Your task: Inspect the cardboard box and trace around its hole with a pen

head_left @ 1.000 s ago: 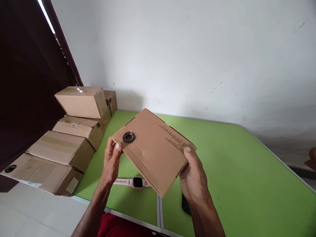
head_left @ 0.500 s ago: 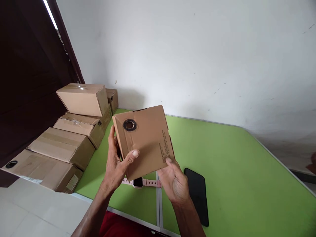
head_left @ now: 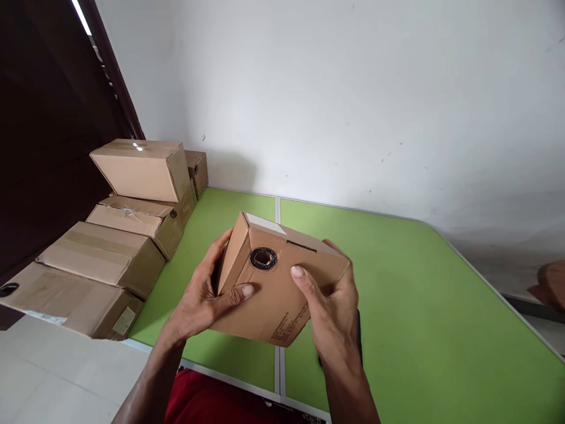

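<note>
Both my hands hold a small brown cardboard box (head_left: 273,294) above the near edge of the green table (head_left: 397,282). The box is tilted, with a round black-rimmed hole facing me and small printed text near its lower corner. My left hand (head_left: 205,297) grips its left side, thumb across the front face. My right hand (head_left: 329,306) grips its right side, index finger lying on the front. A black phone (head_left: 359,338) lies on the table, mostly hidden behind my right hand. The pink watch is hidden behind the box.
Several closed cardboard boxes (head_left: 132,194) are stacked along the table's left edge, the top one tilted. A white wall stands behind the table. A dark wooden panel fills the upper left. White floor tiles show at lower left.
I have turned the box so its holed face now points down toward me and lowered it; my right hand moved up onto its right side. The box now covers the watch.
</note>
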`<state>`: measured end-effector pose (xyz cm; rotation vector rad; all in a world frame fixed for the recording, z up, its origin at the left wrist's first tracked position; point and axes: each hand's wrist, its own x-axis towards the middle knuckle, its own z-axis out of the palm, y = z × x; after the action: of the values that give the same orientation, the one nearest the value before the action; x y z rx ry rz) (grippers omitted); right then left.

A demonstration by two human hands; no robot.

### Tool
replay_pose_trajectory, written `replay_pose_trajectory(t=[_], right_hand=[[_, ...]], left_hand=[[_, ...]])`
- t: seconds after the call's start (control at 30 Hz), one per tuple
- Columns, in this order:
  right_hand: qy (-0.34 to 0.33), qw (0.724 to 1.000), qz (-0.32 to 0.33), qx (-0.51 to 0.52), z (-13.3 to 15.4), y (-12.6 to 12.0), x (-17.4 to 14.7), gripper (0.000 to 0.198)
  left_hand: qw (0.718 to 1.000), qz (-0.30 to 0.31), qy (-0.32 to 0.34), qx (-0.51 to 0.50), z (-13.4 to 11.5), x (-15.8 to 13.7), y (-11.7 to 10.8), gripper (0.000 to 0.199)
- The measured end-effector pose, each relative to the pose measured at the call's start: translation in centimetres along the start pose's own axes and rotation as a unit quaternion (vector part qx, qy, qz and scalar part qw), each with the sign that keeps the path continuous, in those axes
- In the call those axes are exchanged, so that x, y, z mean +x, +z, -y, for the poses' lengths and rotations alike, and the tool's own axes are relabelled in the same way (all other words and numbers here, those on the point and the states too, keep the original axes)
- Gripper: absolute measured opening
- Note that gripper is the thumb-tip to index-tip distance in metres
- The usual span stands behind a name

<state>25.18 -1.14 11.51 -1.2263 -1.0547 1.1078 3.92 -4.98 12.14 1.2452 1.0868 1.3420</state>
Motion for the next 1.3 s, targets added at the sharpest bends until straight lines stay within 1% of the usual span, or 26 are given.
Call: replay_pose_trajectory(t=[0.03, 0.1, 0.13, 0.17, 0.2, 0.23, 0.3, 0.33, 0.4, 0.47, 0.53, 0.6, 0.63, 0.73, 0.83, 0.93, 1.0, 1.03, 1.1, 1.2, 1.3], right_hand=[[-0.025, 0.998, -0.04, -0.048, 0.4, 0.2, -0.3, 0.119], [-0.109, 0.977, -0.102, -0.152, 1.2, 0.3, -0.6, 0.128], [-0.154, 0.961, -0.114, -0.198, 1.7, 0.2, -0.6, 0.127], [-0.192, 0.947, -0.106, -0.235, 2.2, 0.1, -0.5, 0.121], [-0.214, 0.938, -0.079, -0.261, 2.7, -0.1, -0.4, 0.112], [-0.218, 0.935, -0.036, -0.277, 3.3, -0.4, -0.1, 0.099], [-0.192, 0.934, 0.048, -0.299, 4.5, -0.9, 0.6, 0.077], [-0.17, 0.932, 0.079, -0.311, 5.1, -1.1, 1.0, 0.071], [-0.114, 0.924, 0.136, -0.34, 6.0, -1.4, 1.9, 0.067], [-0.059, 0.902, 0.204, -0.376, 6.6, -1.4, 2.6, 0.061], [-0.038, 0.876, 0.248, -0.411, 6.6, -1.2, 3.0, 0.054], [-0.055, 0.862, 0.25, -0.438, 6.3, -0.7, 2.9, 0.051], [-0.069, 0.858, 0.243, -0.446, 6.1, -0.5, 2.7, 0.051], [-0.093, 0.862, 0.23, -0.442, 5.6, 0.0, 1.8, 0.055], [-0.115, 0.862, 0.225, -0.438, 5.4, 0.2, 0.8, 0.058], [-0.148, 0.852, 0.222, -0.45, 5.4, 0.5, 0.0, 0.061], [-0.161, 0.844, 0.215, -0.465, 5.3, 0.8, -0.4, 0.064], [-0.166, 0.839, 0.212, -0.473, 5.2, 1.0, -0.6, 0.065], [-0.17, 0.829, 0.212, -0.488, 5.1, 1.4, -0.8, 0.063], [-0.172, 0.816, 0.206, -0.512, 4.8, 1.9, -0.8, 0.054], [-0.175, 0.808, 0.2, -0.526, 4.8, 2.4, -0.6, 0.045]], left_hand=[[1.0, -0.006, -0.003, 0.003, -0.1, 0.0, 0.1, 0.09], [1.0, -0.01, -0.008, 0.021, -0.1, -0.1, 0.3, 0.092], [0.999, -0.008, -0.008, 0.033, -0.2, -0.1, 0.3, 0.091], [0.999, -0.004, -0.008, 0.042, -0.2, -0.1, 0.3, 0.091], [0.999, 0.001, -0.008, 0.046, -0.3, -0.2, 0.3, 0.09], [0.999, 0.004, -0.006, 0.045, -0.3, -0.2, 0.3, 0.089], [0.999, 0.007, -0.006, 0.038, -0.5, -0.2, 0.2, 0.087], [0.999, 0.008, -0.006, 0.038, -0.6, -0.3, 0.2, 0.087], [0.999, 0.014, -0.008, 0.044, -0.7, -0.4, -0.1, 0.085], [0.999, 0.024, -0.015, 0.045, -0.7, -0.4, -0.3, 0.084], [0.998, 0.031, -0.023, 0.056, -0.6, -0.4, -0.5, 0.084], [0.994, 0.027, -0.02, 0.1, -0.4, -0.2, -0.6, 0.081], [0.991, 0.017, -0.013, 0.133, -0.3, 0.0, -0.6, 0.077], [0.974, -0.025, 0.004, 0.225, -0.3, 0.5, -0.5, 0.066], [0.968, -0.047, 0.012, 0.247, -0.7, 0.8, -0.2, 0.058], [0.964, -0.076, 0.029, 0.255, -1.1, 0.7, 0.2, 0.05], [0.958, -0.095, 0.04, 0.266, -1.3, 0.6, 0.5, 0.051], [0.957, -0.098, 0.043, 0.269, -1.4, 0.5, 0.5, 0.052], [0.958, -0.084, 0.038, 0.273, -1.5, 0.4, 0.5, 0.056], [0.958, -0.061, 0.022, 0.281, -1.6, 0.3, 0.3, 0.058], [0.957, -0.061, 0.028, 0.282, -1.5, 0.3, 0.1, 0.057]])
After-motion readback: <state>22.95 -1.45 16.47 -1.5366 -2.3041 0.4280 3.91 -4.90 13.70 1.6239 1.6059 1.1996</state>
